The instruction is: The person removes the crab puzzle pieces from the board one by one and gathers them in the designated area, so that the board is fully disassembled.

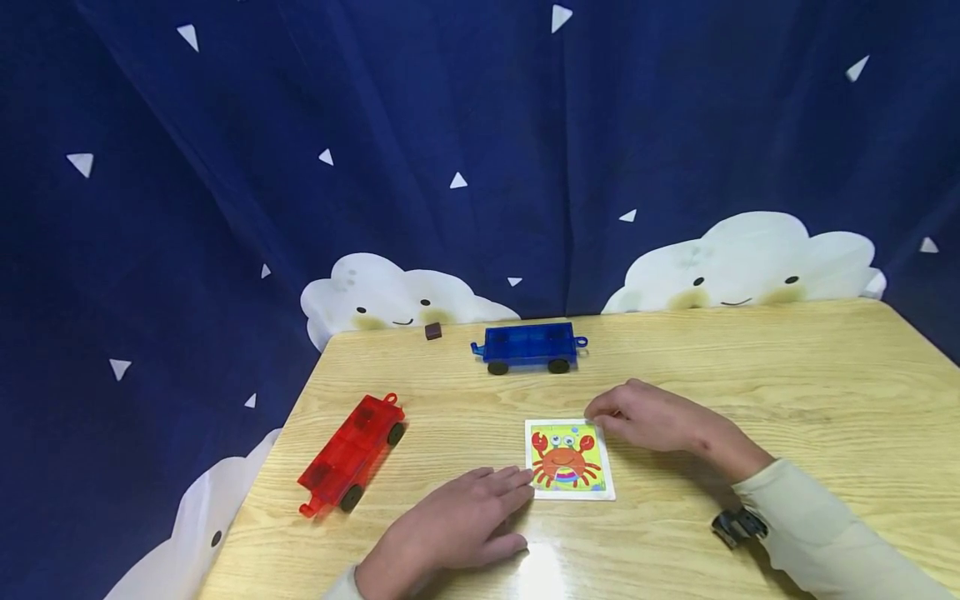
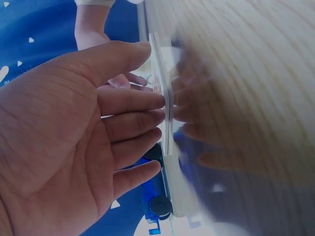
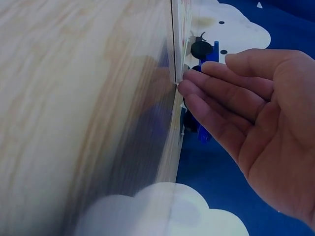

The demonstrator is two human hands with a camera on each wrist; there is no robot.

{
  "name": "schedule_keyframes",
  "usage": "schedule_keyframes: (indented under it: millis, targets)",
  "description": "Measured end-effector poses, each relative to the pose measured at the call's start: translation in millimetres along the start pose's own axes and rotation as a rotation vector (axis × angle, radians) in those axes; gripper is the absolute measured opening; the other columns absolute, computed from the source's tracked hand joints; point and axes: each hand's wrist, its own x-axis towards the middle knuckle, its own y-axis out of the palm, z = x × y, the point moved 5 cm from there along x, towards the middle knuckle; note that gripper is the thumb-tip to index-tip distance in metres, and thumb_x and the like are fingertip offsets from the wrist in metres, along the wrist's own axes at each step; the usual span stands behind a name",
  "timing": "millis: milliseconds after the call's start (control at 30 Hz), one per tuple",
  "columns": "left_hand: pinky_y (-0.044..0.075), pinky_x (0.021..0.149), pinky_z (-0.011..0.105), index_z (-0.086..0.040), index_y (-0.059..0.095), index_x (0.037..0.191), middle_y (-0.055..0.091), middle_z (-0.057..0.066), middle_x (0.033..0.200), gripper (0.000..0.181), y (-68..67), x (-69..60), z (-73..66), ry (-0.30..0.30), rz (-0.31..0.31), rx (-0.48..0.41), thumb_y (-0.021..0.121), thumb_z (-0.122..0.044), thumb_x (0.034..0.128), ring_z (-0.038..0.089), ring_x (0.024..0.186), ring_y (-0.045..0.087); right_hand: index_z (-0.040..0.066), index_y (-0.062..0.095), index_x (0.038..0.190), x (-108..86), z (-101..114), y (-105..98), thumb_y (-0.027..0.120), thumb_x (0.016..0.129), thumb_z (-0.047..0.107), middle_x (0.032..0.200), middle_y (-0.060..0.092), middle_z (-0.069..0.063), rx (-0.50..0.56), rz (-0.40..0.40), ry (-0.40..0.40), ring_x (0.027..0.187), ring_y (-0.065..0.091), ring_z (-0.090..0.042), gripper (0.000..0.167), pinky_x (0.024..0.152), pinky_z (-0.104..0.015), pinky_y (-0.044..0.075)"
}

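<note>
A square picture puzzle (image 1: 566,461) with a red crab on a yellow-green ground and a white border lies flat on the table. At its left edge, the straight fingertips of my left hand (image 1: 468,517) touch the border; the left wrist view shows that palm (image 2: 59,132) with the thumb held apart. My right hand (image 1: 648,417) is at the top right corner, its fingertips against the edge. In the right wrist view the fingers of the right hand (image 3: 246,103) are loosely bent, and nothing is gripped between them and the thumb.
Behind the puzzle stands a blue toy wagon (image 1: 528,344) with black wheels. A red toy wagon (image 1: 352,454) sits at the left, angled. Near the back edge lies a small dark brown block (image 1: 432,331). A dark blue curtain (image 1: 450,125) with clouds hangs behind the wooden table (image 1: 787,375).
</note>
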Motion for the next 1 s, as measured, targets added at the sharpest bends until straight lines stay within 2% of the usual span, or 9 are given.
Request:
schedule_keyframes:
  millis: [133, 233, 367, 500, 633, 767, 1000]
  targets:
    - [0.038, 0.113, 0.035, -0.01, 0.055, 0.149, 0.05, 0.004, 0.154, 0.056, -2.9, 1.3, -3.2, 0.023, -0.033, 0.014, 0.057, -0.044, 0.1042, 0.017, 0.143, 0.044, 0.007, 0.076, 0.119, -1.7, -1, -3, 0.06, 0.104, 0.009, 0.115, 0.073, 0.001, 0.023, -0.025, 0.001, 0.104, 0.067, -0.012, 0.022, 0.091, -0.044, 0.055]
    - [0.035, 0.115, 0.035, -0.013, 0.05, 0.154, 0.045, 0.004, 0.158, 0.059, -3.3, 7.0, -7.1, 0.042, -0.039, -0.006, 0.057, -0.043, 0.1045, 0.02, 0.146, 0.04, 0.006, 0.076, 0.119, 0.5, -2, -4, 0.06, 0.103, 0.008, 0.115, 0.073, 0.001, 0.047, -0.046, -0.005, 0.105, 0.067, -0.012, 0.022, 0.091, -0.044, 0.055]
    - [0.026, 0.119, 0.036, -0.018, 0.037, 0.162, 0.031, 0.005, 0.166, 0.064, 1.7, 21.5, -11.5, 0.047, 0.015, -0.066, 0.054, -0.045, 0.1061, 0.024, 0.153, 0.025, 0.007, 0.076, 0.119, 8.5, -4, -2, 0.061, 0.104, 0.008, 0.112, 0.074, 0.004, 0.096, -0.054, -0.007, 0.103, 0.066, -0.011, 0.022, 0.09, -0.041, 0.055]
    - [0.019, 0.121, 0.038, -0.021, 0.027, 0.165, 0.018, 0.004, 0.17, 0.069, 8.3, 37.9, -17.7, 0.068, 0.083, -0.095, 0.046, -0.053, 0.1073, 0.022, 0.156, 0.01, 0.01, 0.076, 0.12, 19.4, -5, 5, 0.06, 0.105, 0.01, 0.111, 0.074, 0.005, 0.172, -0.02, -0.001, 0.103, 0.066, -0.012, 0.022, 0.092, -0.037, 0.053]
    - [0.015, 0.122, 0.038, -0.022, 0.022, 0.166, 0.012, 0.004, 0.171, 0.072, 11.1, 53.7, -22.9, 0.095, 0.115, -0.086, 0.04, -0.059, 0.1066, 0.021, 0.156, 0.004, 0.01, 0.075, 0.121, 28.8, -6, 10, 0.057, 0.107, 0.012, 0.115, 0.073, 0.004, 0.231, 0.014, -0.019, 0.107, 0.065, -0.013, 0.023, 0.096, -0.036, 0.051]
    - [0.011, 0.122, 0.036, -0.024, 0.015, 0.167, 0.004, 0.003, 0.172, 0.076, 13.6, 67.0, -23.7, 0.075, 0.148, -0.112, 0.036, -0.063, 0.105, 0.019, 0.156, -0.001, 0.008, 0.074, 0.122, 36.6, -6, 15, 0.055, 0.107, 0.011, 0.118, 0.072, 0.0, 0.297, 0.036, -0.05, 0.109, 0.065, -0.017, 0.025, 0.095, -0.035, 0.051]
    - [0.008, 0.122, 0.039, -0.028, 0.008, 0.167, -0.008, 0.001, 0.171, 0.079, 18.8, 78.5, -26.8, 0.051, 0.207, -0.144, 0.033, -0.068, 0.1031, 0.016, 0.154, -0.013, 0.008, 0.074, 0.12, 46.3, -2, 26, 0.051, 0.106, 0.005, 0.115, 0.071, -0.002, 0.354, 0.093, -0.062, 0.101, 0.061, -0.02, 0.027, 0.09, -0.031, 0.049]
